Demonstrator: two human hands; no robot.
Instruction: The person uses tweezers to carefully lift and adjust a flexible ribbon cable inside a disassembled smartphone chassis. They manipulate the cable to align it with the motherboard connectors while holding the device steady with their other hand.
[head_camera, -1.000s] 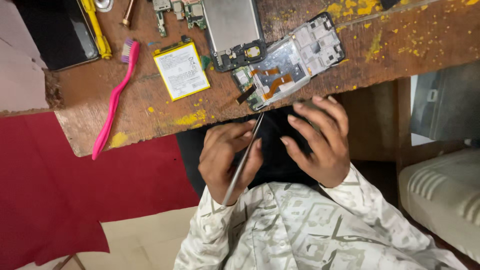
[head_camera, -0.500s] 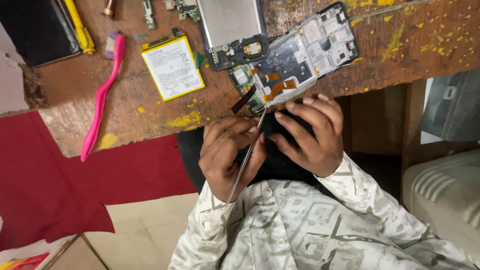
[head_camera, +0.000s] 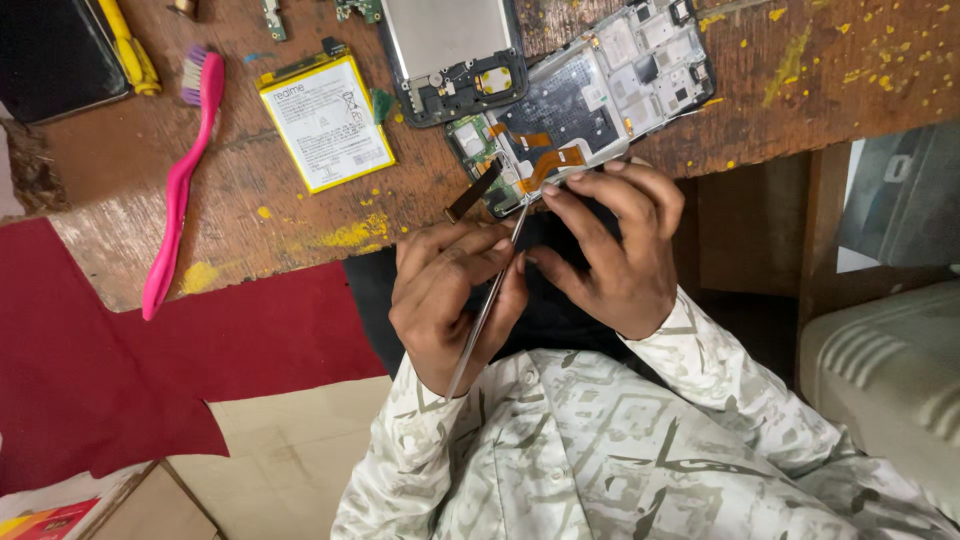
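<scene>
- Head view: the left hand (head_camera: 455, 300) is closed in a pen-like pinch on a pair of metal tweezers (head_camera: 487, 300), whose tips point up toward the table edge.
- The right hand (head_camera: 615, 250), just beside the tweezers, has its fingers curled together, fingertips (head_camera: 580, 178) pressing on the near edge of an opened phone frame (head_camera: 590, 100).
- The phone frame, with circuit board and orange flex cable (head_camera: 545, 160) exposed, lies on the worn wooden table (head_camera: 300, 215), overhanging the edge right above the tweezer tips.
- A dark strip (head_camera: 473, 190) sticks out from the frame, just left of the tweezer tips.
- A second phone shell with a grey metal plate (head_camera: 445, 45) lies beyond the grip, touching the frame.
- A yellow-edged flat battery (head_camera: 325, 120) lies up and left of the grip; farther left lies a pink toothbrush (head_camera: 180, 190).
- A yellow-handled tool (head_camera: 128, 45) and a dark screen panel (head_camera: 45, 55) lie at the far left.
- Both forearms wear patterned pale sleeves (head_camera: 620, 450).
</scene>
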